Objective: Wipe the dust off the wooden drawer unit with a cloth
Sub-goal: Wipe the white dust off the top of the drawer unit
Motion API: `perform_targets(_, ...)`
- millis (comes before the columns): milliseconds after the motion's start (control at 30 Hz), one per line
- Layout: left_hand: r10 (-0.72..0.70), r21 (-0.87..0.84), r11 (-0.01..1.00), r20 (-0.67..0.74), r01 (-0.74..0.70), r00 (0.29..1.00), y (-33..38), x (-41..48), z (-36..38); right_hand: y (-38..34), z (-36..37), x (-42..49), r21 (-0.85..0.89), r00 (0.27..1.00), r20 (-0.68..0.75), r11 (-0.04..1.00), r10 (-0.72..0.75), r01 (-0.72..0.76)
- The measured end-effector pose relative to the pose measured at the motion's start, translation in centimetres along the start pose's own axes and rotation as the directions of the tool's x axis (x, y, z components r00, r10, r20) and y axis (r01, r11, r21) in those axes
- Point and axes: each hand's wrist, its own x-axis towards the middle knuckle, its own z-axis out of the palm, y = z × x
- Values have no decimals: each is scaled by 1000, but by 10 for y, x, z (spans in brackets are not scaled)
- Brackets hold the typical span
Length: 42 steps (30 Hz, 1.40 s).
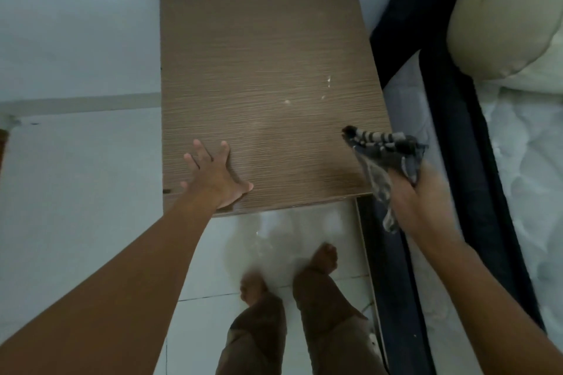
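Note:
The wooden drawer unit (pixel 262 70) stands against the wall, seen from above, its brown grained top bearing a few pale specks right of centre. My left hand (pixel 213 176) rests flat on the top's near left corner, fingers spread. My right hand (pixel 417 192) grips a dark cloth with a striped edge (pixel 384 149) at the unit's near right corner. The bunched cloth hangs partly over the top's right edge, and one end dangles below my fingers.
A bed with a dark frame (pixel 441 119) and white mattress (pixel 533 192) runs along the right, close to the unit, with a beige pillow (pixel 502 9) on it. White floor tiles (pixel 76 192) lie left and in front. My feet (pixel 289 277) stand just before the unit.

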Motion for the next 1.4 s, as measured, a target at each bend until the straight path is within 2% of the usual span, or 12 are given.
perform_targets(100,-5,6,1000,26,4,1000,2,-5,6,9,-2,35,-147,994,-91,987,53,-66)
perform_targets(200,-11,32,999,41,10,999,2,-5,11,25,19,52,-251,982,6,950,191,-184)
perform_targets(267,-9,23,1000,49,8,999,4,-6,10,38,37,47,-363,980,82,921,182,-141)
perform_targets(367,72,78,994,61,-77,996,45,7,14,60,29,36,-381,992,37,920,121,-98)
perform_targets(533,66,99,992,73,-73,995,51,9,7,55,46,-21,-482,946,316,871,73,94)
perform_targets(667,76,108,991,78,-84,994,52,10,8,38,37,-49,-290,922,387,952,28,93)
perform_targets(800,82,115,989,104,-94,991,60,16,3,20,13,-25,-62,932,350,995,100,-83)
perform_targets(900,86,114,988,120,-100,989,69,21,-3,0,-7,20,56,942,334,997,26,-47)
perform_targets(1000,79,119,988,130,-95,988,77,28,-10,-20,-20,74,96,976,214,995,-36,16)
perform_targets(1133,65,104,991,151,-81,986,88,39,-19,-50,-27,141,4,975,65,977,-211,212)
perform_targets(1233,57,95,993,158,-73,986,95,48,-25,-71,-18,190,-126,947,37,938,-320,322)
perform_targets(1400,46,90,994,165,-62,985,99,55,-29,-89,17,264,-532,859,76,708,-506,465)
